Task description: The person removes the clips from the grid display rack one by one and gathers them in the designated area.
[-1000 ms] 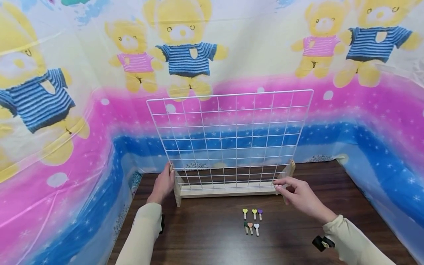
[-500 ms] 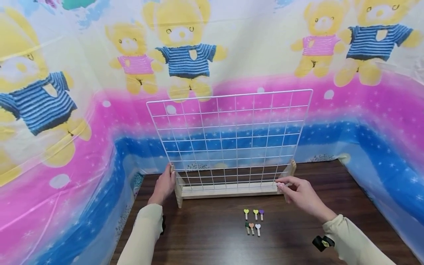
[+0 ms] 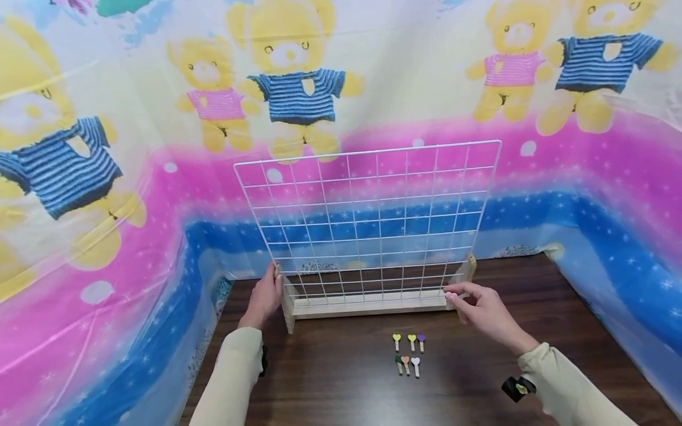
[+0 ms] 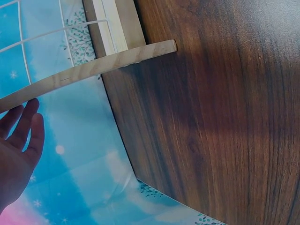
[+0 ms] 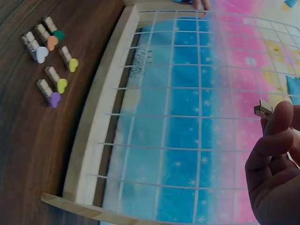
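Note:
A white wire grid panel (image 3: 377,151) stands upright in a pale wooden stand (image 3: 367,306). My left hand (image 3: 264,299) grips the stand's left side piece near its upper end; in the left wrist view, the fingers (image 4: 36,136) lie against that wooden side piece (image 4: 93,65). Near the lower right of the grid, my right hand (image 3: 482,305) pinches a small wooden clothespin (image 5: 263,110) between thumb and index finger. A bit of its pink head (image 3: 450,296) shows in the head view. The clothespin's wooden end sticks out past the fingertips.
Several heart-topped clothespins lie in two rows on the dark wooden table (image 3: 330,367): two yellow (image 3: 396,338), one purple (image 3: 421,339), one green (image 3: 398,359), one orange (image 3: 405,360) and one white (image 3: 416,362). A printed bear curtain (image 3: 405,89) surrounds the table.
My right fingers have turned slightly, so the pink clothespin head now shows between them. The left hand keeps its grip on the stand. The head view has shifted a little.

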Demonstrator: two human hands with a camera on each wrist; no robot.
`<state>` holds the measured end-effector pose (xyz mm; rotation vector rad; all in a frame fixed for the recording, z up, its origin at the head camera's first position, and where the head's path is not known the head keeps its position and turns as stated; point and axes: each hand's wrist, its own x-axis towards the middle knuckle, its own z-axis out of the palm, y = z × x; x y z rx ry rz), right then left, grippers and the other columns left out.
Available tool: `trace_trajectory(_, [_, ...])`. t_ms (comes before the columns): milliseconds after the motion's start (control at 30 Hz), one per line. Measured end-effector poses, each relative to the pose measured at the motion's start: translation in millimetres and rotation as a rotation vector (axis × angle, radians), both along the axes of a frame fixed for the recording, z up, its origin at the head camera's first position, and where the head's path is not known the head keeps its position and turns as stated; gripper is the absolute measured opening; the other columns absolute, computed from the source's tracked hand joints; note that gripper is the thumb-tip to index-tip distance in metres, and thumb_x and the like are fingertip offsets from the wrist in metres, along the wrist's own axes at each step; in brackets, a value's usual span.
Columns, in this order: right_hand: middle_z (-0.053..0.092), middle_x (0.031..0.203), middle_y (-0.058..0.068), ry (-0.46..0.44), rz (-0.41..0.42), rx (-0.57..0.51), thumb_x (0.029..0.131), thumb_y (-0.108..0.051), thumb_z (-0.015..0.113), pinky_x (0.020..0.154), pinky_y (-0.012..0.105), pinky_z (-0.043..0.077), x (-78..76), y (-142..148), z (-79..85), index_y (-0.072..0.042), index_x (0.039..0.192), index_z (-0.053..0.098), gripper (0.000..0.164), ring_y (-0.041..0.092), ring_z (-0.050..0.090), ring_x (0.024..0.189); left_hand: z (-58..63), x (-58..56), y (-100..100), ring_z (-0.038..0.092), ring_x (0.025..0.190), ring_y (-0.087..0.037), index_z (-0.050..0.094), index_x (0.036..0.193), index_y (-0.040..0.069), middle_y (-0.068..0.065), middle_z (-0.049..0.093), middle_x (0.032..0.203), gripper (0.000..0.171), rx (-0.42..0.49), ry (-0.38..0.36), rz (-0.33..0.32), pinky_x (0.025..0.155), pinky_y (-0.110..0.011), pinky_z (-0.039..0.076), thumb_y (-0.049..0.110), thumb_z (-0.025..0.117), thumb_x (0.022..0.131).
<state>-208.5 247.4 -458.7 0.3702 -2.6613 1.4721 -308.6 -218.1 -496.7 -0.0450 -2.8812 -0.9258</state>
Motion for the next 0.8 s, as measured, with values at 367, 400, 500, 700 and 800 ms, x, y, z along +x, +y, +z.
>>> trace_trajectory(367, [0.062,0.085,0.008,-0.048,-0.01,0.015,0.094,-0.032,0.061,0.047,0.029,0.044,-7.5,-1,-37.2,-0.012,0.111,0.068,0.027,0.019,0.052,0.053,1.1,-0.8,-1,0.053,0.111,-0.042,0.023,0.146,0.01,-0.026,0.05,0.129,0.045,0.001,-0.004,-0.002,0.089,-0.055,0.042,0.022,0.033,0.105])
trace_trajectory(400, [0.063,0.085,0.008,-0.049,-0.008,0.017,0.093,-0.032,0.061,0.047,0.029,0.044,-7.7,-2,-40.8,-0.011,0.11,0.068,0.028,0.017,0.051,0.052,1.5,-0.5,-1,0.053,0.111,-0.042,0.023,0.147,0.01,-0.026,0.05,0.128,0.045,0.002,-0.005,-0.003,0.089,-0.055,0.042,0.022,0.033,0.105])
trace_trajectory(500, [0.062,0.08,0.008,-0.068,-0.002,0.012,0.094,-0.027,0.061,0.047,0.029,0.044,-7.3,-6,-52.4,-0.008,0.109,0.068,0.025,0.014,0.05,0.051,2.3,0.4,-1,0.053,0.111,-0.042,0.022,0.147,0.009,-0.026,0.05,0.129,0.045,0.008,-0.01,-0.004,0.089,-0.055,0.042,0.022,0.032,0.105])
trace_trajectory(700, [0.063,0.075,0.003,-0.11,-0.005,0.015,0.092,-0.02,0.063,0.047,0.029,0.045,-6.1,-15,-77.9,-0.008,0.104,0.069,0.018,0.014,0.05,0.05,1.4,0.0,-1,0.053,0.111,-0.042,0.023,0.146,0.011,-0.026,0.05,0.129,0.044,0.005,-0.007,-0.003,0.088,-0.055,0.042,0.022,0.033,0.105])
trace_trajectory(800, [0.064,0.077,0.002,-0.111,-0.005,0.025,0.091,-0.016,0.064,0.047,0.029,0.046,-5.1,-18,-89.5,-0.007,0.102,0.069,0.015,0.017,0.054,0.052,0.3,-0.6,-1,0.054,0.11,-0.042,0.024,0.146,0.012,-0.026,0.05,0.128,0.043,0.007,-0.002,-0.002,0.087,-0.055,0.043,0.022,0.034,0.104])
